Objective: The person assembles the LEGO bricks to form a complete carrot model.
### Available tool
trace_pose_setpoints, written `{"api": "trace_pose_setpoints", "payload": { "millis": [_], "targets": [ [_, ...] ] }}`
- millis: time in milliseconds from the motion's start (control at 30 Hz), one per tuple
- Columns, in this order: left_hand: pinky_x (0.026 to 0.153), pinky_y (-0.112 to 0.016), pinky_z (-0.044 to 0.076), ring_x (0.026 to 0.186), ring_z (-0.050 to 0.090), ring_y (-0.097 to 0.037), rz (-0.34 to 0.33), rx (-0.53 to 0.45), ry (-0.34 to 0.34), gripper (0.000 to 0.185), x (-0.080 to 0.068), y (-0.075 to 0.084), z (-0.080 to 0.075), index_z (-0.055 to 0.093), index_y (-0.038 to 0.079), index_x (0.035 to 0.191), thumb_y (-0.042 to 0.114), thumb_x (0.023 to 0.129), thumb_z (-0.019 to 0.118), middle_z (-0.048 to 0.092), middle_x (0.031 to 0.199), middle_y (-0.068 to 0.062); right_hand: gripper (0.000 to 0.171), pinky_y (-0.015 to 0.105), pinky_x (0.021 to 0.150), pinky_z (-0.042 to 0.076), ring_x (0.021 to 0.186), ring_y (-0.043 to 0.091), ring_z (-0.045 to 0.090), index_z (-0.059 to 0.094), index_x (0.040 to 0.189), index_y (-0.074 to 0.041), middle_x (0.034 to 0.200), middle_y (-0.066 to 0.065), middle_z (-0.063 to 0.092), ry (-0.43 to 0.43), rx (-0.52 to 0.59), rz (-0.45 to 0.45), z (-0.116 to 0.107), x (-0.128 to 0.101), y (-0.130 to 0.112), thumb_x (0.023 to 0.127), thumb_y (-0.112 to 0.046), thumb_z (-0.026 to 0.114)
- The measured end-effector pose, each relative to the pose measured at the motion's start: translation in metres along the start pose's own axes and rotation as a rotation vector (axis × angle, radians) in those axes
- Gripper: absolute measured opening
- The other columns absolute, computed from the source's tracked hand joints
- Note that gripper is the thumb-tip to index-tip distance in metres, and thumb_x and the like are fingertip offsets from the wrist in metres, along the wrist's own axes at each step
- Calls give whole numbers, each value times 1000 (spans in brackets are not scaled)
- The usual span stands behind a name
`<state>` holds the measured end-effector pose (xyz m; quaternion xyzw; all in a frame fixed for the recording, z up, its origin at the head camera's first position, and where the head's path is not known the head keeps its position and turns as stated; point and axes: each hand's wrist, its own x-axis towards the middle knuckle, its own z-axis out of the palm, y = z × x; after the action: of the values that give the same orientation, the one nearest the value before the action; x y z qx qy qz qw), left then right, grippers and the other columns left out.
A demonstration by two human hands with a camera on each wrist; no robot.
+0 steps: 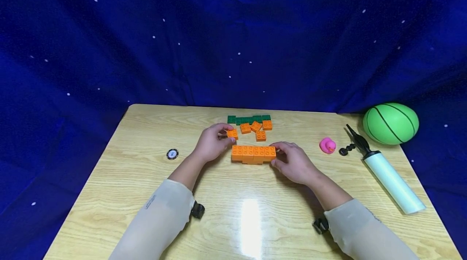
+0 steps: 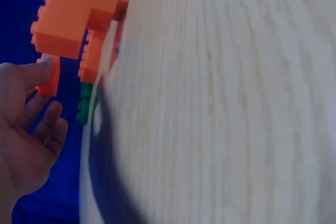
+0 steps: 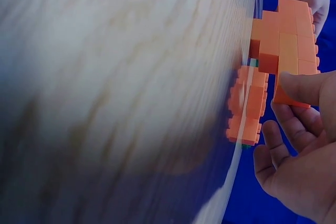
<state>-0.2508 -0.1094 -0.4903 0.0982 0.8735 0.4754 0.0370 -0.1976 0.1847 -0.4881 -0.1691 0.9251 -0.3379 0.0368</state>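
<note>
A row of joined orange bricks [image 1: 254,154] lies flat on the wooden table [image 1: 146,179]. My right hand [image 1: 278,155] grips its right end, and in the right wrist view the thumb [image 3: 304,88] lies on the end of the orange row [image 3: 287,35]. My left hand [image 1: 228,134] pinches a small single orange brick [image 1: 232,133] just above the row's left end. The left wrist view shows that brick [image 2: 51,80] at my fingertip, below the orange row [image 2: 79,14]. Behind lie three loose orange bricks [image 1: 256,127] and a line of green bricks [image 1: 249,119].
A round black-and-white disc [image 1: 172,154] lies left of my left hand. To the right are a pink rubber duck [image 1: 327,145], small black parts [image 1: 346,149], a white hand pump [image 1: 386,173] and a green ball [image 1: 390,123]. Blue star-dotted cloth hangs behind the table.
</note>
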Motion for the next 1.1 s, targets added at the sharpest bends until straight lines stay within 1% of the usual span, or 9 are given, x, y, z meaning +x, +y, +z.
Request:
{"api": "trace_pose_setpoints", "payload": {
  "millis": [100,233,367,500,600,700,833,900,1100],
  "targets": [
    [93,-40,57,115,66,-25,24,5,1,31,-4,5,-1,70,19,125,21,95,78,67,126,-2,45,52,98,49,111,33,59,63,134,-3,121,13,68,3,-5,-10,-1,0,1,92,-10,76],
    [99,-40,53,116,65,-21,83,7,0,30,-10,13,-2,70,20,125,23,96,78,67,126,2,46,52,97,49,110,34,60,63,135,-2,119,14,69,7,-10,-13,-1,0,2,92,-9,76],
    [103,-40,51,118,62,-18,140,-14,-14,29,-17,19,-2,71,19,123,22,95,79,68,125,4,46,53,96,49,110,34,59,63,135,-2,117,14,69,5,-8,-7,-1,0,3,92,-9,76],
    [103,-42,51,120,62,-17,175,-19,-34,30,-24,25,-1,72,20,124,21,95,79,68,125,6,46,52,95,48,108,33,59,63,135,-2,115,14,69,8,-9,-23,-1,1,4,92,-11,76],
    [104,-43,51,122,62,-18,186,-11,-54,30,-28,28,2,71,20,124,21,94,80,68,127,6,45,50,94,48,106,32,59,65,134,-3,113,13,69,11,-5,-25,-1,1,5,91,-12,76],
    [105,-44,51,124,61,-19,188,-27,-73,31,-30,30,4,71,20,124,21,95,79,67,129,5,44,50,94,48,106,32,59,65,133,-4,114,13,69,14,-3,-24,-1,1,5,91,-12,76],
    [104,-44,52,124,61,-19,180,-52,-102,31,-32,30,8,71,20,125,22,95,79,66,130,5,45,51,95,49,107,32,59,65,134,-3,116,13,69,13,-4,-21,-1,1,5,91,-10,76],
    [103,-43,53,123,61,-19,176,-48,-112,32,-33,28,9,71,20,125,22,95,79,66,129,6,45,52,96,49,108,33,60,64,135,-3,118,14,69,10,-8,-22,-1,1,5,91,-9,76],
    [100,-40,55,123,61,-19,182,-49,-113,32,-34,26,13,71,20,126,20,95,79,66,129,6,45,53,97,49,109,33,60,64,135,-3,118,15,69,9,-15,-37,-2,1,4,92,-9,76]
  ]
}}
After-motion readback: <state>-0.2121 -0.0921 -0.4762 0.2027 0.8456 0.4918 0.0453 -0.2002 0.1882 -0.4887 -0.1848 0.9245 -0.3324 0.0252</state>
